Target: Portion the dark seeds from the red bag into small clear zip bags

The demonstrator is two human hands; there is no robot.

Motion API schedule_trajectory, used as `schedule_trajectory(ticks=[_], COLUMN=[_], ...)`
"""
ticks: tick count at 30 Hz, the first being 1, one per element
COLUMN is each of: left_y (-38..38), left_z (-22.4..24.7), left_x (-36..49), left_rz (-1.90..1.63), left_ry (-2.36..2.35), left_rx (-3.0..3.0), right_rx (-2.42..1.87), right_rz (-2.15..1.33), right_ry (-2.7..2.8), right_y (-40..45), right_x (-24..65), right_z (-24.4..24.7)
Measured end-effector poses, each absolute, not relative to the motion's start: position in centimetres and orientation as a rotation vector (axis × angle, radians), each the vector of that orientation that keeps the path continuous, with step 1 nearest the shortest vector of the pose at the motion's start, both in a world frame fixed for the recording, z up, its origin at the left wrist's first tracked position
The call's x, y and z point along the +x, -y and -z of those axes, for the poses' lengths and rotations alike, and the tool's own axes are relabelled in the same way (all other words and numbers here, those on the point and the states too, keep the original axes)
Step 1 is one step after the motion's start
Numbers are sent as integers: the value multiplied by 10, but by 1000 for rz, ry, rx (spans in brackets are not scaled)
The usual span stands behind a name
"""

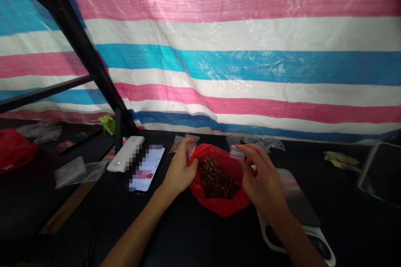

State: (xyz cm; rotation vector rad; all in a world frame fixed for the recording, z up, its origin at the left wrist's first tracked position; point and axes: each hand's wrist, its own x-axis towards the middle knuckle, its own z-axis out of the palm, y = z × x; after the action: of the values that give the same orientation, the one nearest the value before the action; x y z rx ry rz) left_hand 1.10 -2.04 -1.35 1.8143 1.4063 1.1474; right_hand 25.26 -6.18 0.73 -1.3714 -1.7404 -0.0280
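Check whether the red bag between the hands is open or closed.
Open: the red bag's mouth is spread wide, showing the dark, loose flakes inside.
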Motion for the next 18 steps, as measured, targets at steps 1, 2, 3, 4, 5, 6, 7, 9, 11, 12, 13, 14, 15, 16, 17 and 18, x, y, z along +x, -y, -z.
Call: schedule_trajectory(ticks=[1, 2, 3, 4, 5, 6, 7, 9, 11, 12, 13, 14, 15, 16, 17, 18], left_y=[18, 17, 15, 14, 14, 13, 13, 14, 15, 15, 16, 17, 19, 20, 21, 21], left_z=[15, 17, 18, 20, 22, 23, 24, 25, 24, 23, 22, 21, 19, 18, 17, 16], left_x=[10, 10, 9, 9, 9, 9, 9, 10, 10, 10, 10, 10, 10, 10, 11, 11], left_rz=[-1103, -1053, -1003, -959, -932, -921, -919, -921, -915, -908, -899, -888, -877, -865, -855, -849], left_ry=[-1398, -1382, -1356, -1327, -1299, -1274, -1251, -1220, -1207, -1203, -1201, -1199, -1196, -1191, -1181, -1164], left_rx=[1795, 1773, 1747, 1719, 1690, 1665, 1645, 1618, 1615, 1623, 1635, 1647, 1656, 1660, 1655, 1644], right_rx=[-1378, -1368, -1338, -1295, -1255, -1228, -1224, -1296, -1412, -1450, -1473, -1484, -1490, -1493, -1495, -1498], right_rz=[94, 158, 194, 180, 113, 9, -100, -246, -257, -233, -205, -180, -161, -151, -150, -154], right_ry=[1783, 1818, 1859, 1920, 2004, 2098, 2184, 2286, 2296, 2292, 2293, 2297, 2297, 2296, 2293, 2286], right_y=[61, 60, 60, 60, 61, 62, 63, 65, 66, 66, 65, 65, 65, 65, 65, 65], right_x=[254, 256, 256, 256, 255, 253, 251, 248, 247, 247, 247, 247, 246, 245, 243, 241], right_z=[-8, -8, -8, -8, -8, -7, -6, -4, -2, -1, -1, -1, -1, -1, 0, 1])
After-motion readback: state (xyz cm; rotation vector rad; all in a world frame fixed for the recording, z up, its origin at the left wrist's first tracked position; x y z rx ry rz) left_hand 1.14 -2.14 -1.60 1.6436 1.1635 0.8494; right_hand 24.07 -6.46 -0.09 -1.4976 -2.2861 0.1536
